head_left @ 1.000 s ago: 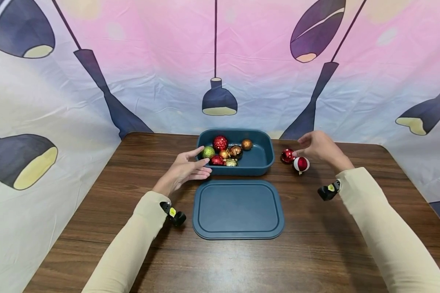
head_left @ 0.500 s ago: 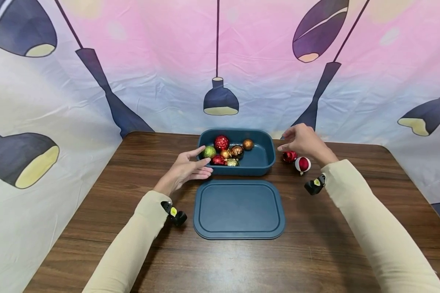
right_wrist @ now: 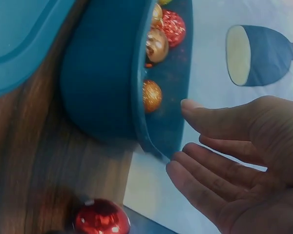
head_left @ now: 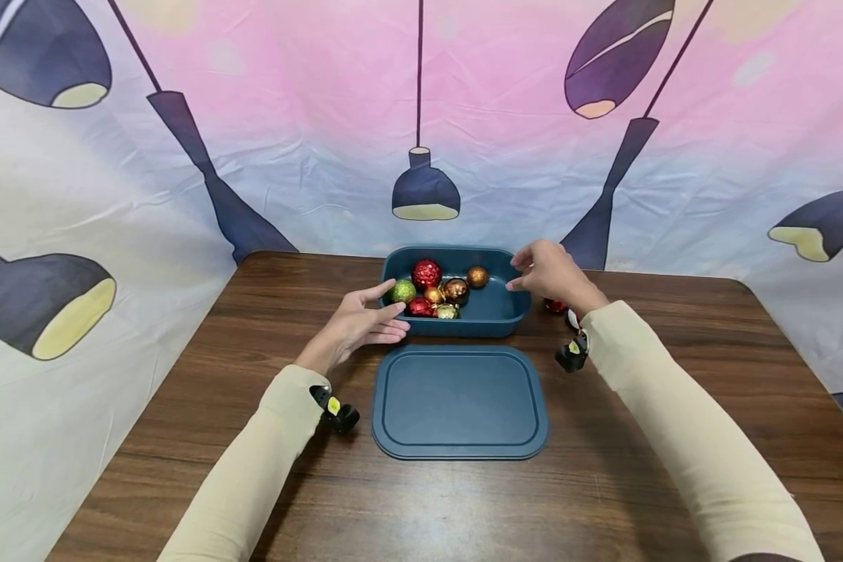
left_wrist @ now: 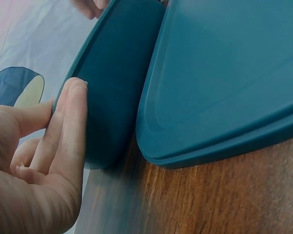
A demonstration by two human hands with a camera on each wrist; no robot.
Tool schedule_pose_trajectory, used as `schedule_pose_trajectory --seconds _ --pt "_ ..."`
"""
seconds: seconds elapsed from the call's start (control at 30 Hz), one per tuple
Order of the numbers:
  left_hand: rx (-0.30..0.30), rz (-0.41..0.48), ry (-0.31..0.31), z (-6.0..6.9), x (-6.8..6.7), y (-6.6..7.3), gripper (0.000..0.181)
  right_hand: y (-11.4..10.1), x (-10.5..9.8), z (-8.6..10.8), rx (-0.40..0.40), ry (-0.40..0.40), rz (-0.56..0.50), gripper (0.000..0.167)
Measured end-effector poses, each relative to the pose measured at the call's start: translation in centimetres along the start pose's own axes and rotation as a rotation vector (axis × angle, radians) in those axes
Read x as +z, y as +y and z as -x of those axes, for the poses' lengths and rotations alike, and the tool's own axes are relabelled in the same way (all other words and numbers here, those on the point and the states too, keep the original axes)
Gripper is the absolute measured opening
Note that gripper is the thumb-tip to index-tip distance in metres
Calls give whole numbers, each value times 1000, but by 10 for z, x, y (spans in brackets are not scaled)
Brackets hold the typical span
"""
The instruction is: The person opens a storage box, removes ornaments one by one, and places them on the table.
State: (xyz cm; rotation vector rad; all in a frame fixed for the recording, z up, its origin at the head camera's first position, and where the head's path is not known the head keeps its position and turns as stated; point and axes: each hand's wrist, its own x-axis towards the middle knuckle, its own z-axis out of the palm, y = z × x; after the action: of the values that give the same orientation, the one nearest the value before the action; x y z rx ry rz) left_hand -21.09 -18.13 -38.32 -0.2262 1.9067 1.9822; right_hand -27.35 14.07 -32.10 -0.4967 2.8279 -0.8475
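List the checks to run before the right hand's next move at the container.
1. Lid off the container: ok; it lies on the table, on the person's side.
2. Left hand in place: ok; fingers at the container's left end.
3. Container steadied firmly: cannot tell; pressure isn't visible.
4. Right hand free: ok; it holds nothing at the right end.
5. Loose red ball and white-marked ball in full head view: not ok; both partly hidden.

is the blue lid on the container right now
No, the lid lies on the table in front of the container, leaving the ornaments inside in plain view.
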Motion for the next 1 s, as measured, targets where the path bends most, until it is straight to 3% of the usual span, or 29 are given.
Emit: schedule_pose_trajectory --seconds 0.43,1.0 --pt "9 -4 -12 2 1 2 69 -9 27 -21 16 -25 54 50" --pt "9 2 0 2 1 0 68 -8 56 -39 34 31 56 58"
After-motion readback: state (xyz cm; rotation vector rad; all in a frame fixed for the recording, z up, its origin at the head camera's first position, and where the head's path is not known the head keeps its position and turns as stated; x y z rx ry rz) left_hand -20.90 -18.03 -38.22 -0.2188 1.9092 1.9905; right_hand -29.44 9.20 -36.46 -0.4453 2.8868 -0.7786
